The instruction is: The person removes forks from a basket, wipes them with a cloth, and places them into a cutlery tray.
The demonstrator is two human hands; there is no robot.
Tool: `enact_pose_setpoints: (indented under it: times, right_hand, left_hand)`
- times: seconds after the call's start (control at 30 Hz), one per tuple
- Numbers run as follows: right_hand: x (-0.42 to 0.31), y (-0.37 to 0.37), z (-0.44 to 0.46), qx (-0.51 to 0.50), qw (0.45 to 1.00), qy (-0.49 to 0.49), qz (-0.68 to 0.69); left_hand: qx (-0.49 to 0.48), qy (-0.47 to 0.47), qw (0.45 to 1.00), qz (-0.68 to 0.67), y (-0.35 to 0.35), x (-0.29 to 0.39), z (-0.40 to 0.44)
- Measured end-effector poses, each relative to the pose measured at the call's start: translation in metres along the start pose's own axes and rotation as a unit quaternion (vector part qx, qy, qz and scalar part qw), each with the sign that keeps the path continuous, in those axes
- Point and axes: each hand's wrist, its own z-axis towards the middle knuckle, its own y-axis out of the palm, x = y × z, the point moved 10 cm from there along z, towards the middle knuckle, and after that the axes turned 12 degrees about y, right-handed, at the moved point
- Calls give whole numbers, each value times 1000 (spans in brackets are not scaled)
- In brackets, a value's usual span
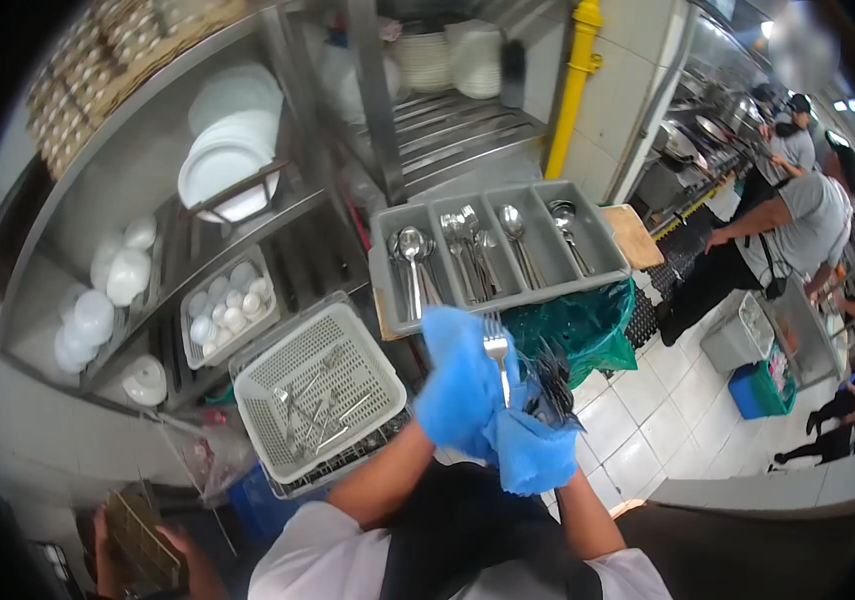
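Note:
My left hand [460, 385], in a blue glove and slightly blurred, is closed with a fork [496, 345] against it. The fork's tines point up toward the grey cutlery tray, and its handle runs down between my two hands. Just beside it, my right hand [533, 455], gloved in blue too, is wrapped round a bunch of metal cutlery [551, 385]; the kinds in that bunch are hard to make out. Beyond my hands stands the grey cutlery tray [543, 291], divided into compartments. Spoons [411, 245] fill the left one, forks [468, 240] the second, and more spoons [514, 225] the third.
Left of my hands, a pale perforated basket [248, 385] holds loose cutlery. Metal shelves carry white plates [228, 175], bowls [93, 315] and a crate of small cups [233, 310]. A green bag [588, 330] hangs below the tray. Co-workers [798, 225] stand at right; another person's hands [178, 545] show bottom left.

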Motion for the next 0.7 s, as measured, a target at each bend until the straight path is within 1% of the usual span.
enact_pose_setpoints:
  times: [0.03, 0.07, 0.1, 0.13, 0.17, 0.2, 0.23, 0.27, 0.3, 0.37, 0.4, 0.43, 0.5, 0.53, 0.57, 0.6, 0.63, 0.7]
  right_hand:
    - [1, -5, 6, 8, 1000, -14, 2]
    - [6, -6, 8, 11, 1000, -16, 5]
    - [11, -5, 7, 10, 1000, -13, 14]
    - [17, -4, 7, 9, 1000, -8, 24]
    - [22, -4, 5, 8, 999, -3, 34]
    - [26, -3, 2, 10, 999, -4, 40]
    - [29, -3, 2, 17, 999, -10, 33]
    - [32, -5, 0, 25, 999, -19, 22]
    - [34, -7, -2, 31, 999, -30, 5]
    - [37, -12, -5, 44, 996, -63, -36]
    - [41, -11, -8, 49, 995, -76, -51]
    - [43, -11, -9, 54, 992, -90, -67]
    - [39, -11, -9, 49, 996, -64, -32]
    - [37, -11, -9, 46, 998, -50, -8]
    - [35, -11, -9, 44, 998, -36, 14]
    - [33, -11, -9, 42, 998, -23, 32]
    - [32, -11, -11, 40, 998, -13, 46]
    - [31, -8, -12, 35, 997, 0, 63]
  left_hand:
    - [48, -28, 998, 20, -6, -21, -9]
    - [25, 18, 989, 141, -8, -17, -12]
    - [3, 68, 964, 257, -8, -11, -14]
    - [-16, 119, 922, 368, -5, -4, -17]
    - [-35, 170, 863, 474, 1, 3, -19]
    - [-54, 218, 787, 574, 11, 9, -21]
    - [-75, 261, 695, 666, 23, 11, -24]
    - [5, 138, 648, 749, 33, 6, -34]
    - [-1, 136, 646, 751, 42, 15, -40]
    - [-249, 166, 590, 750, 79, -6, -55]
    - [-221, 201, 557, 775, 75, -5, -53]
    - [-221, 201, 557, 775, 75, -7, -49]
    - [-157, 73, 594, 785, 56, -10, -28]
    - [-160, 73, 593, 786, 53, -18, -30]
    - [-95, 31, 882, 461, 43, -31, -33]
    - [-8, -23, 999, 45, 38, -48, -38]
    - [-8, -29, 999, 45, 33, -55, -41]
    - [-47, -94, 994, -29, 52, -55, -53]
